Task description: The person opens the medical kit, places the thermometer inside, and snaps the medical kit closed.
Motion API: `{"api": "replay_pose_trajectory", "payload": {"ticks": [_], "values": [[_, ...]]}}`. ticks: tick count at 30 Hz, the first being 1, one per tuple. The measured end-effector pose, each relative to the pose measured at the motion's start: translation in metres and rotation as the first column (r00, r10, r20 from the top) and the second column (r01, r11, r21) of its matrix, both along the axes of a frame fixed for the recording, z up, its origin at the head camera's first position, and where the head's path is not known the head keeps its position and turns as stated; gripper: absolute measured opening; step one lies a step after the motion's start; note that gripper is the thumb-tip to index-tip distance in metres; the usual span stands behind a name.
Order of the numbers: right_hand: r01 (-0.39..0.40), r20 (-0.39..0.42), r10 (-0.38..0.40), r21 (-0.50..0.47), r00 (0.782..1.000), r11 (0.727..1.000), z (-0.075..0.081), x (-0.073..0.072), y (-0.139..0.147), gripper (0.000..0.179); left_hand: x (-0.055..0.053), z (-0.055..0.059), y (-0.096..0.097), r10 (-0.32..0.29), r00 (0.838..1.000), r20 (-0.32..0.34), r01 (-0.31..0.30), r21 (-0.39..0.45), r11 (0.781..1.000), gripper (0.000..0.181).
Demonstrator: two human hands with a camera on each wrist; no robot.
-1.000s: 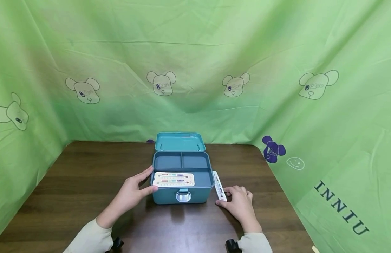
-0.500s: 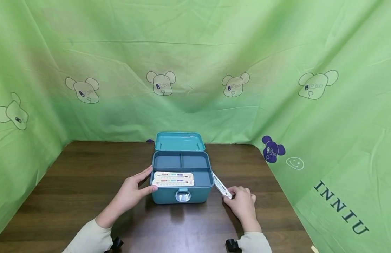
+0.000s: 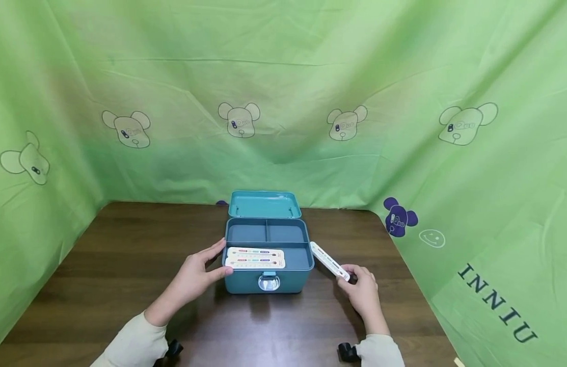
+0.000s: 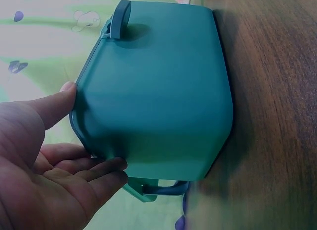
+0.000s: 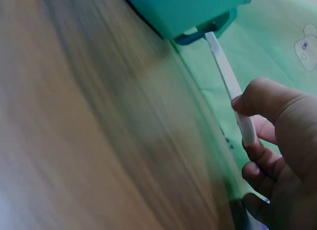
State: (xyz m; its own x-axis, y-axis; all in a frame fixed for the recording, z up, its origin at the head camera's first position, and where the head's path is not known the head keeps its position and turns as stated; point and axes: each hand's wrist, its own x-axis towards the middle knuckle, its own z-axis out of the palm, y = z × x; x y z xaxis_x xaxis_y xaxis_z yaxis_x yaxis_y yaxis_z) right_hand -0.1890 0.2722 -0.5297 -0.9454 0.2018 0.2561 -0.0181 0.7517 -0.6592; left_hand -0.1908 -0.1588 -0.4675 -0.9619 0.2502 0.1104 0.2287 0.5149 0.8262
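Observation:
A teal lidded box (image 3: 244, 283) stands on the table with its lid (image 3: 265, 204) tipped back. Two white flat strips (image 3: 254, 263) with small coloured labels lie side by side in its front compartment. My left hand (image 3: 191, 278) is at the box's left side, thumb on the front corner of the rim; in the left wrist view its fingers (image 4: 106, 178) lie fairly straight against the wall. To the right of the box, my right hand (image 3: 363, 293) pinches the lower end of a similar white strip (image 3: 326, 259) between thumb and fingers. That strip slants, its far end near the box's right rim.
Two back compartments (image 3: 246, 232) of the box hold nothing visible. A clear latch (image 3: 269, 282) hangs on the front wall. The brown wooden table (image 3: 150, 229) reaches back to a green cloth (image 3: 283, 168) printed with bear heads, which also rises along both sides.
My right hand has moved right and slightly up with the strip, which now slants more, its near end swung out from the box. My left hand keeps its place on the box.

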Motion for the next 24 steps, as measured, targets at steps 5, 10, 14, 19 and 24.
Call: {"api": "replay_pose_trajectory", "payload": {"ticks": [5,10,14,19,24], "values": [[-0.008,-0.036,0.006,-0.056,0.999,0.998,0.007,-0.005,0.013,0.026,0.0,0.001,0.0,0.003,1.0,0.007,-0.003,0.001,1.0,0.085],[-0.036,-0.062,0.031,-0.081,0.998,0.996,0.021,-0.008,0.027,0.026,0.0,0.001,0.001,0.004,1.0,0.005,-0.004,-0.007,1.0,0.084],[-0.102,-0.124,0.092,-0.078,0.988,0.992,0.032,-0.01,0.037,0.026,0.001,0.002,0.002,0.004,1.0,0.022,-0.004,0.001,1.0,0.085],[-0.224,-0.187,0.213,-0.042,0.959,0.974,0.051,-0.015,0.043,0.027,0.0,0.001,0.002,-0.006,1.0,0.019,0.006,0.008,1.0,0.085],[-0.361,-0.185,0.355,0.0,0.916,0.933,0.069,-0.021,0.043,0.028,0.0,0.001,0.002,-0.003,1.0,0.008,0.003,0.012,1.0,0.085]]}}
